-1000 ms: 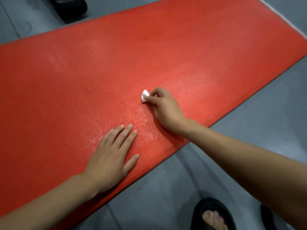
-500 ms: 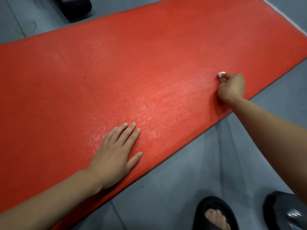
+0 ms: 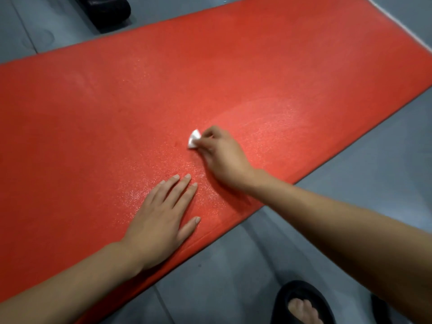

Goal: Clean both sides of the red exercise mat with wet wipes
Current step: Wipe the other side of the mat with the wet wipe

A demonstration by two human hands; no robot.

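Right hand has its fingers curled round a small white wet wipe, pinching it so that a crumpled corner sticks out past the fingertips and sits against the red exercise mat. Its forearm comes in from the lower right, crossing the mat's near edge. Just short of this hand, toward the person, the left hand lies flat on the mat, palm down, fingers straight and slightly spread, thumb out toward the near edge; its fingertips stop close to the right wrist without touching it.

From the head camera the mat lies spread flat on the grey floor, with its long axis running from the lower left, beyond the left forearm, up to the far right, well past the right hand. Its near long edge passes just under the heel of the left hand and under the right forearm. Around and to the right of the wipe the surface has a paler, glistening sheen in a broad curved patch; more speckled shine shows around the left fingertips.

Below the right forearm, off the mat, a foot in a black slide sandal rests on the floor. Far beyond both hands, past the mat's far edge, a dark object sits on the floor; what it is I cannot tell.
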